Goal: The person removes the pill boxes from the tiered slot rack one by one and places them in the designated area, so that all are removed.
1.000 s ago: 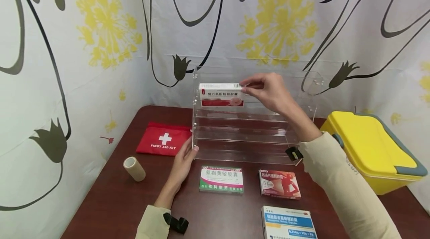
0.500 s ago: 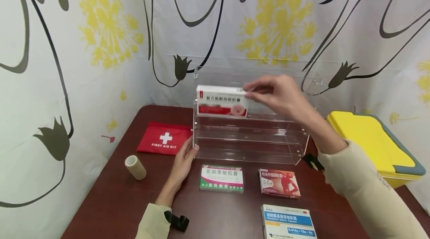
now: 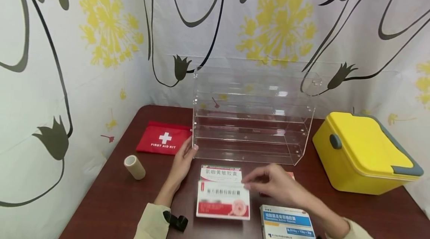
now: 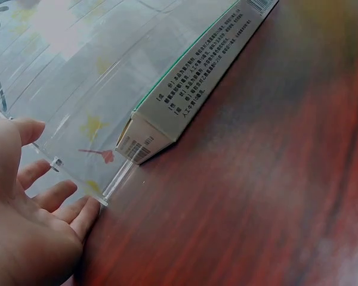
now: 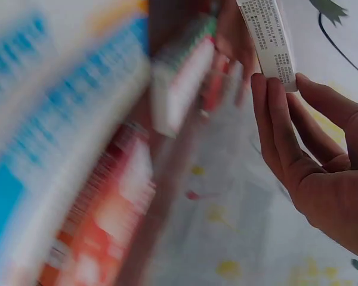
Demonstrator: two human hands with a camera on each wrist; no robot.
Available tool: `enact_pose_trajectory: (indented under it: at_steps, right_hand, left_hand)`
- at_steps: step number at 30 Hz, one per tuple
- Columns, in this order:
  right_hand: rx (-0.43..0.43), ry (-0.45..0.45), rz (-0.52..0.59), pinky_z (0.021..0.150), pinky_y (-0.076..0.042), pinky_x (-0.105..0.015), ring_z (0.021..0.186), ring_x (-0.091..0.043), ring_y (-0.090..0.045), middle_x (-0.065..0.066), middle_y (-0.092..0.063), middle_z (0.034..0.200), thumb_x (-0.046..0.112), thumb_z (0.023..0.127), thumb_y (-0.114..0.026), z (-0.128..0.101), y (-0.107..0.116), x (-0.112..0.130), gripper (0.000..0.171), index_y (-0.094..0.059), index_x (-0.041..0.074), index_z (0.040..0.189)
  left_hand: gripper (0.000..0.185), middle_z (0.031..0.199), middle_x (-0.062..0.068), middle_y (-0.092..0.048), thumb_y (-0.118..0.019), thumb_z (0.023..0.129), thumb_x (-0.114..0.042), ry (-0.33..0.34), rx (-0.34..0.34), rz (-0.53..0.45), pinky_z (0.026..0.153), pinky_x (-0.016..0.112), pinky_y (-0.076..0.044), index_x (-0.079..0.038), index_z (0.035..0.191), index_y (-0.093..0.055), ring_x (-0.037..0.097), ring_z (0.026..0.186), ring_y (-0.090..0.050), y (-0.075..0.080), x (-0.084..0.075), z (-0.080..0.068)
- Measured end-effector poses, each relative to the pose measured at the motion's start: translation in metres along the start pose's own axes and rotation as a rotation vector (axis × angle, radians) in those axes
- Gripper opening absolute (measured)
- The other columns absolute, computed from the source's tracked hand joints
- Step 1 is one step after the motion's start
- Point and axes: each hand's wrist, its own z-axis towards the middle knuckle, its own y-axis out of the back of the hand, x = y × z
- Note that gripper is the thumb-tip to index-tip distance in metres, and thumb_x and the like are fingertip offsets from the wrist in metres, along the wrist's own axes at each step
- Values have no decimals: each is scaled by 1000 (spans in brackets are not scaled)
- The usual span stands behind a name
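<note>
My right hand (image 3: 258, 184) pinches the right end of a white-and-red medicine box (image 3: 223, 200) and holds it low over the front of the brown table (image 3: 111, 201). In the right wrist view the fingers (image 5: 280, 125) and thumb clamp the box's end (image 5: 267, 37). The held box partly covers a green-and-white box (image 3: 220, 172) lying flat. My left hand (image 3: 187, 154) rests with straight fingers (image 4: 59, 196) against the front left corner of a clear acrylic tiered rack (image 3: 252, 119), whose shelves hold nothing. The green-and-white box (image 4: 191, 89) lies just in front of the rack.
A blue-and-white box (image 3: 287, 222) lies at the front right. An orange box (image 3: 290, 174) is mostly hidden behind my right hand. A red first aid pouch (image 3: 162, 141) and a tape roll (image 3: 134, 167) sit at left. A yellow case (image 3: 362, 153) stands at right.
My right hand has lifted the white-and-red box off the rack's top shelf and brought it down toward me, over the table front. My left hand has stayed at the rack's corner.
</note>
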Motion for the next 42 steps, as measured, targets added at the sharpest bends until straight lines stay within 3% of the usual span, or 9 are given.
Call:
enact_pose_trajectory:
  at_steps: [2,6,8,13,30,42]
  right_hand:
    - [23,-26,48,61,-53,-25,72,-11,-61,10,-71,90,29,89,-73,-5,-14,-8,14,-77,21,100]
    - [45,-56,103,62,-53,-26,72,-12,-62,9,-71,88,26,89,-74,-8,-31,-19,11,-77,20,97]
    - [53,-61,105,63,-54,-26,72,-12,-62,9,-72,88,27,89,-74,-7,-35,-22,11,-77,20,97]
    - [82,-52,98,62,-53,-25,72,-12,-62,9,-71,88,27,89,-74,-3,-39,-23,12,-78,19,98]
    - [120,-34,21,60,-51,-23,68,-5,-58,11,-71,85,21,88,-75,5,-54,-26,8,-79,17,93]
    - [128,-53,-13,57,-48,-23,70,-5,-56,10,-71,87,20,87,-76,6,-56,-24,6,-79,18,92]
  left_hand:
    - [56,148,10,-43,-60,99,-27,18,12,4,107,39,-37,-19,150,-39,23,135,-42,1,-6,-2]
    - [57,150,11,-40,-59,100,-26,33,18,24,108,41,-36,-19,151,-37,23,136,-40,5,-7,-3]
    - [56,149,8,-42,-60,99,-31,23,2,38,107,42,-37,-23,150,-38,21,135,-41,7,1,0]
    - [56,147,4,-45,-61,97,-38,9,-21,63,106,42,-40,-29,148,-41,18,132,-44,11,-1,0]
    - [54,147,1,-45,-59,98,-39,33,-29,66,105,41,-40,-31,148,-40,15,131,-44,17,-3,-11]
    - [56,151,8,-40,-57,100,-31,45,15,49,107,43,-38,-21,152,-36,21,135,-41,18,-10,-12]
